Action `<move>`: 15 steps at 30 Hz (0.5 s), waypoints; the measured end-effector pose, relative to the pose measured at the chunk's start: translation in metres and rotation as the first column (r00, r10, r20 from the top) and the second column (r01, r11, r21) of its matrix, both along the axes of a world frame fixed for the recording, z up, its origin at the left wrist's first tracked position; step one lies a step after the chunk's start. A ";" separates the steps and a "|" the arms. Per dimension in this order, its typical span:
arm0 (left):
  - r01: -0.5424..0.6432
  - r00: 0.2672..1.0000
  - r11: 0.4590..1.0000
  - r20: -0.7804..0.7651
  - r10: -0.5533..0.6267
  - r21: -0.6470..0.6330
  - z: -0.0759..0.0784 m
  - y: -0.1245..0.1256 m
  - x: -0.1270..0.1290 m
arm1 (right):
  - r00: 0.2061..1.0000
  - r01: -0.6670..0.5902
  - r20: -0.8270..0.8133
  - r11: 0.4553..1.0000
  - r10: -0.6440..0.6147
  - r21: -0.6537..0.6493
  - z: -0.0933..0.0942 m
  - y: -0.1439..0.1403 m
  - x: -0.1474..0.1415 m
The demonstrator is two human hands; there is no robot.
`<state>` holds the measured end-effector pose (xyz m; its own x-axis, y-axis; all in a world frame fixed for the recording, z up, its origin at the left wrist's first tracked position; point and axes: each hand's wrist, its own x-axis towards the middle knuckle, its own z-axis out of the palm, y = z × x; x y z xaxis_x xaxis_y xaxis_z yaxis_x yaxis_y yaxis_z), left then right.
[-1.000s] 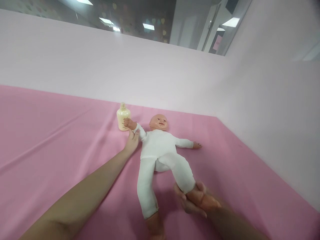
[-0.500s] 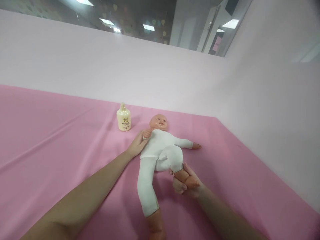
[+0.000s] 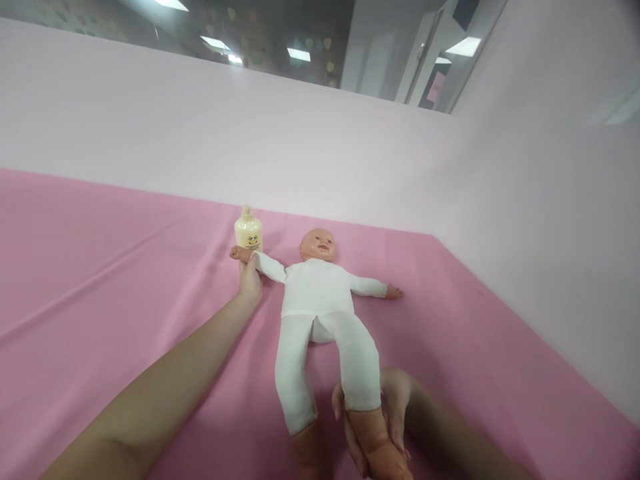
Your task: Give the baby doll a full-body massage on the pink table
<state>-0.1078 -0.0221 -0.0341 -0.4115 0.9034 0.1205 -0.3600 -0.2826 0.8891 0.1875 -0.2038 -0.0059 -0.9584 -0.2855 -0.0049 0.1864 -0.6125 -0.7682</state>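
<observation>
From the head camera we see the doll lying face up on the pink sheet, arms out, legs stretched towards us. Our left hand has its fingers closed around the doll's wrist, just in front of the cream bottle. Our right hand wraps the bare lower leg. We judge the cloth body soft and floppy, the limbs stiffer plastic, so wrists and ankles give the surest hold.
</observation>
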 end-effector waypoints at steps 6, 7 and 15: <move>-0.005 0.986 0.996 -0.166 0.020 0.088 0.010 -0.010 0.010 | 0.998 -0.005 0.063 1.000 0.005 0.006 0.028 -0.006 -0.003; 0.022 0.979 0.995 -0.205 -0.002 0.096 0.012 -0.013 0.012 | 0.998 -0.034 0.053 0.999 0.034 -0.004 0.029 -0.006 -0.005; 0.245 0.780 0.942 -0.624 -0.051 0.229 0.030 -0.042 0.029 | 0.942 -0.049 -0.334 0.998 0.036 -0.033 -0.007 -0.003 -0.004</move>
<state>-0.0786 -0.0644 -0.0038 -0.0299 0.8324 0.5533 0.1625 -0.5421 0.8244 0.1834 -0.2066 -0.0130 -0.8902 -0.3194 0.3250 -0.0494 -0.6414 -0.7656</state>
